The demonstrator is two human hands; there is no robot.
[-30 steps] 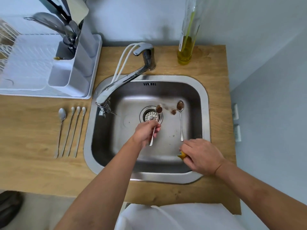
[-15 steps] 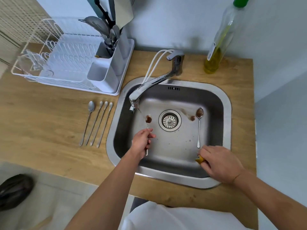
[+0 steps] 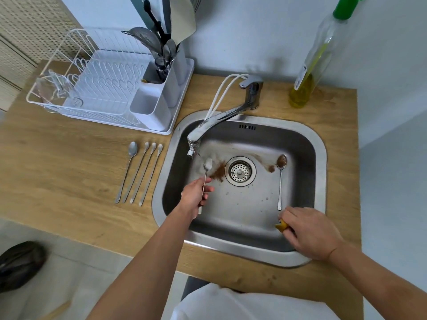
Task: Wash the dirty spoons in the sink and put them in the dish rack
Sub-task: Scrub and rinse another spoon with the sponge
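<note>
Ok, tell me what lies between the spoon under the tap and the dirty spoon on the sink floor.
In the head view, the drain strainer lies between the held spoon and the dirty spoon, with brown residue beside it.

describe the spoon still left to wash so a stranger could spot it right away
Look in the steel sink, right of the round drain. A dirty spoon lies flat there, bowl toward the tap. Brown residue fills its bowl, and no hand holds it.

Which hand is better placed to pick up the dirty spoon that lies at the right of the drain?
The right hand, probably. It rests just beside the handle end of the dirty spoon, though it grips a yellow sponge. The left hand already holds another spoon under the tap.
</note>
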